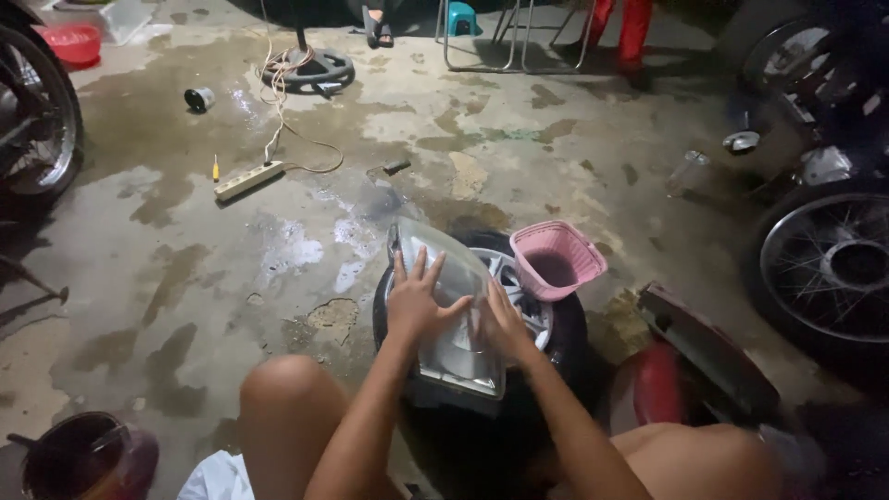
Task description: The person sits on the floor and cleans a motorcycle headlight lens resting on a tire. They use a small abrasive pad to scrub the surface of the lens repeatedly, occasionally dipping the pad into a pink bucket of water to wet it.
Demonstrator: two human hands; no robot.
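A: Where is the headlight (451, 306)?
B: It lies atop a car wheel (546, 319) on wet concrete.
A: And the hands?
B: The left hand (416, 301) and right hand (505, 324) press flat, fingers open, on its clear lens.

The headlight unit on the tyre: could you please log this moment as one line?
left hand: flat on headlight lens | right hand: on lens, blurred | headlight: atop car wheel | pink basket: beside

head view: one camera, worn on the head | looks steeply down and forward over the knees | hands close, near centre | concrete floor (185, 278) runs far ahead | no second view to overlap
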